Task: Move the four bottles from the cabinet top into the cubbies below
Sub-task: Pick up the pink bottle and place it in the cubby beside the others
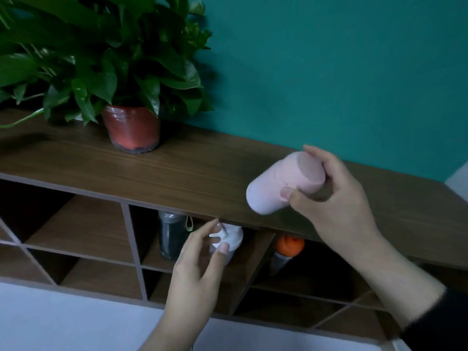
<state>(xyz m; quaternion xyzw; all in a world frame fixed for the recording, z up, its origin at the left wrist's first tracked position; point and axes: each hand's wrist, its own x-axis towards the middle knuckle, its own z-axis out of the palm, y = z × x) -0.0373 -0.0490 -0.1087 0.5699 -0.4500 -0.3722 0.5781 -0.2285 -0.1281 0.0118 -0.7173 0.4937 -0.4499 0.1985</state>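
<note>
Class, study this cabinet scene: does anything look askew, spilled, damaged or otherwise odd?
Only the pink bottle stands out: it is tipped sideways in the right hand, above the cabinet top. Nothing looks spilled or damaged.

Cabinet top [177, 171]: dark wood-grain surface along a teal wall. Only item resting directly on it: potted plant [131, 130], red-brown pot, standing upright toward the left rear.
Cubbies below [83, 224]: same wood, open fronts, some dividers diagonal.
Centre cubby: dark bottle [171, 236] upright on its shelf, white-capped bottle [231, 236] just beside it on the right.
Next cubby right: orange-capped bottle [288, 252], tilted
</note>
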